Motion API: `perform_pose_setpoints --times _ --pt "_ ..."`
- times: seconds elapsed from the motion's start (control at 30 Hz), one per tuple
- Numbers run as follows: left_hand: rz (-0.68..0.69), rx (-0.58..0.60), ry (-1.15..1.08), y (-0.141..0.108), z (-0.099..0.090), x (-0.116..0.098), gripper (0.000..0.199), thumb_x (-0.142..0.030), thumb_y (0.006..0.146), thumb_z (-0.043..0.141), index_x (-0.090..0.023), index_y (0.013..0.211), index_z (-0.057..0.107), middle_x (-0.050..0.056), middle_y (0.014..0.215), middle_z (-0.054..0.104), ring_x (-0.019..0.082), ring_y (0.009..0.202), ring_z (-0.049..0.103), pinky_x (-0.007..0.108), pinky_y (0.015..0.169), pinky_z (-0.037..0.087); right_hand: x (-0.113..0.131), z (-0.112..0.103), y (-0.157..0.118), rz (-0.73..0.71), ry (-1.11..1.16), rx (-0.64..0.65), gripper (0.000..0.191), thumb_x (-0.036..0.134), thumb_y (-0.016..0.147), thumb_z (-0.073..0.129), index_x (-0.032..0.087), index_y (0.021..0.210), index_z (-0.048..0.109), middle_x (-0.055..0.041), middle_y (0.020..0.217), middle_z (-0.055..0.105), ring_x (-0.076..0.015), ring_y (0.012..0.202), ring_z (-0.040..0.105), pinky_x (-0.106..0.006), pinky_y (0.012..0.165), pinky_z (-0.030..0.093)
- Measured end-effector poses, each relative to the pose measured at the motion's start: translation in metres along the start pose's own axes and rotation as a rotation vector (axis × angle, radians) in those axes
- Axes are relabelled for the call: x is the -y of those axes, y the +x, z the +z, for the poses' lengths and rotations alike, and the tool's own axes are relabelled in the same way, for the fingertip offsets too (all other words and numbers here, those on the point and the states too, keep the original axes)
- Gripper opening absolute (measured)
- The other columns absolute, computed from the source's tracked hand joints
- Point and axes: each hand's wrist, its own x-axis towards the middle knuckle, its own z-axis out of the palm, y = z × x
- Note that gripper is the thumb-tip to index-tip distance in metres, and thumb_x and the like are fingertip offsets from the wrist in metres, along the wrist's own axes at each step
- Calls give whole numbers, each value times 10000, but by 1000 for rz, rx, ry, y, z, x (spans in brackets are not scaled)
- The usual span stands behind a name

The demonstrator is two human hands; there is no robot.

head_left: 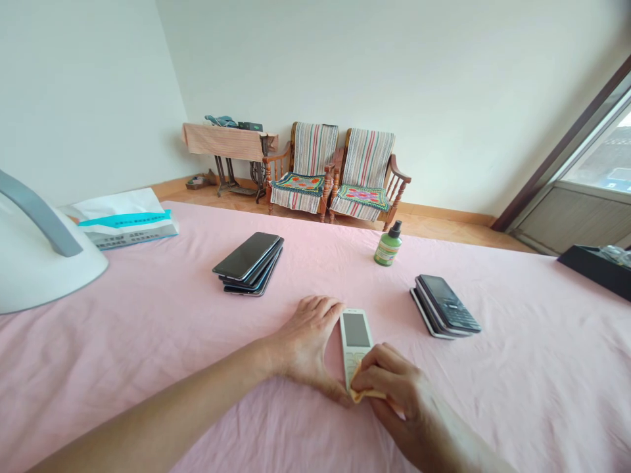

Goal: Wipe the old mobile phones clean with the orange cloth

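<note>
A white keypad phone (357, 330) lies face up on the pink cloth, its screen toward the far side. My left hand (308, 345) spans its left edge, thumb and fingers spread apart, fingertips by the top corner and thumb by the bottom one. Bunched in the fingers of my right hand (401, 397) is a yellow-orange cloth (362, 393), pressed on the phone's lower keypad. To the left sits a stack of dark smartphones (251, 257). Another stack, with a black keypad phone (447, 303) on top, lies to the right.
A green spray bottle (388, 246) stands beyond the phones. A tissue pack (131, 220) and a white rounded object with a grey handle (44, 253) are at left. A black box (599, 268) sits at the right edge. Two chairs stand behind the table.
</note>
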Motion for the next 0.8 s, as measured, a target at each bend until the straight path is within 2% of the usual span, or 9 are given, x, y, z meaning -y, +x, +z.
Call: perform_pose_setpoints --times 0.3,0.43,0.57,0.8 --pt "0 -57 3 0 6 -6 1147 -708 399 725 -177 1331 317 142 1288 458 350 1195 407 480 1073 237 4 5 4 -12 24 -14 402 -138 718 428 210 827 597 -2 875 549 -118 840 541 -209 728 416" --pt "-8 -49 6 0 5 -8 1128 -711 400 718 -164 1311 340 151 1283 454 366 1185 410 500 1065 243 4 -3 2 6 5 12 403 -142 685 431 208 809 587 -2 889 558 -129 862 546 -219 724 413" --pt "-19 -40 5 1 3 -8 1144 -723 398 714 -156 1319 339 157 1293 445 386 1196 390 515 1055 246 3 -11 -1 44 -3 22 392 -140 660 443 206 783 578 5 858 559 -117 803 549 -208 680 407" --pt "-17 -28 -4 0 3 -8 1157 -708 394 723 -160 1329 316 159 1297 443 373 1209 387 502 1070 223 4 -2 1 -18 20 32 427 -148 665 432 211 821 602 -7 912 563 -136 897 546 -224 746 425"
